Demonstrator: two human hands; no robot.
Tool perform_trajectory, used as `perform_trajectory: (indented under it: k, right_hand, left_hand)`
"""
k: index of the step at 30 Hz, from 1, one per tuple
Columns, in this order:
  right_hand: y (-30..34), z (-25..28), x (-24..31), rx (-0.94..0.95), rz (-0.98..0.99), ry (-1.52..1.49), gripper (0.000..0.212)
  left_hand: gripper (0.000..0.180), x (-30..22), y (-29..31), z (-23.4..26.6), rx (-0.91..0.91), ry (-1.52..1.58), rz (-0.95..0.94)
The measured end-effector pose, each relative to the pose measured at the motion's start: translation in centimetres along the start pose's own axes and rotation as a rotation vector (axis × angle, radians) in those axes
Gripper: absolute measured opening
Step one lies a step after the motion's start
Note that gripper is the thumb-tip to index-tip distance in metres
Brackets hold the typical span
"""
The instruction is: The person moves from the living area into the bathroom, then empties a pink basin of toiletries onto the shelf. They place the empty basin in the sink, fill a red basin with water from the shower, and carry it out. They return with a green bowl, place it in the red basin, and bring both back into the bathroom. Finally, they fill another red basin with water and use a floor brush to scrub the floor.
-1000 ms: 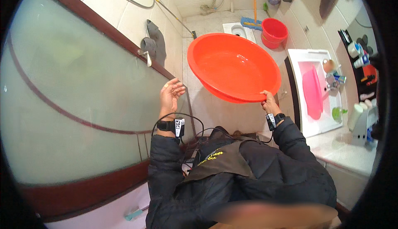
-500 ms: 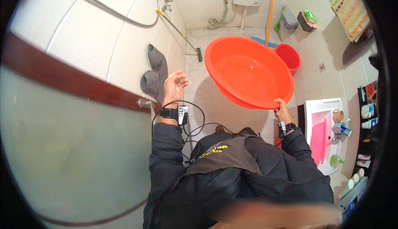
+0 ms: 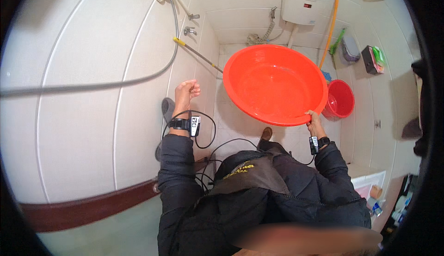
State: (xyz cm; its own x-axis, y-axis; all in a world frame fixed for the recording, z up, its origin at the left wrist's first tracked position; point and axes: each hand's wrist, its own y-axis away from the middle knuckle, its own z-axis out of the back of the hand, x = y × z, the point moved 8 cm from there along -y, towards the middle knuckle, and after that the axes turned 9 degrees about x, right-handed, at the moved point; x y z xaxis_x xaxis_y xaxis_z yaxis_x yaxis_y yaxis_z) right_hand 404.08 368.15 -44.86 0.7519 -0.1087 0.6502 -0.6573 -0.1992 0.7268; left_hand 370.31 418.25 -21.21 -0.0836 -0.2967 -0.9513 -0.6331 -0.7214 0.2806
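My right hand [image 3: 315, 121] grips the near right rim of a large round red plastic basin [image 3: 275, 84]. The basin hangs above the floor, tilted so its inside faces me. Its fingers curl over the rim, while the part of the hand beneath is hidden. My left hand [image 3: 187, 90] is raised by the left wall, apart from the basin, with loosely curled fingers and nothing in them. Both wrists carry black straps with small boxes and cables.
A red bucket [image 3: 340, 99] stands right of the basin. A yellow-handled brush [image 3: 199, 53] leans at the left wall, where grey slippers [image 3: 167, 109] and a hose [image 3: 138, 79] hang. An orange pole [image 3: 329, 27] stands behind. The washbasin [image 3: 370, 182] and brown-edged door [image 3: 92, 205] are nearer me.
My view has turned and moved further into the room; the door and washbasin now sit lower. The basin stays in my right hand. My left hand's fingers look slightly more curled.
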Motion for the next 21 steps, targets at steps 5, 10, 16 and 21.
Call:
perform_trajectory:
  k: [5, 10, 16, 21]
  right_hand:
    - [-6.9, -7.7, 6.0, 0.058, -0.006, 0.111, 0.043]
    - [-12.6, -14.1, 8.4, 0.188, 0.065, 0.148, 0.053]
    - [-15.5, -16.5, 11.6, 0.309, 0.01, 0.122, 0.055]
    - [-16.1, -19.7, 12.4, 0.33, -0.078, 0.196, 0.049]
  left_hand:
    - [0.02, -0.8, -10.3, 1.3, -0.043, -0.174, 0.012]
    - [0.017, -1.9, -19.3, 3.3, -0.168, -0.301, -0.038]
    - [0.027, -4.9, -25.4, 2.2, -0.259, -0.556, -0.207]
    - [0.039, -6.3, -29.5, 1.4, -0.313, -0.814, -0.214]
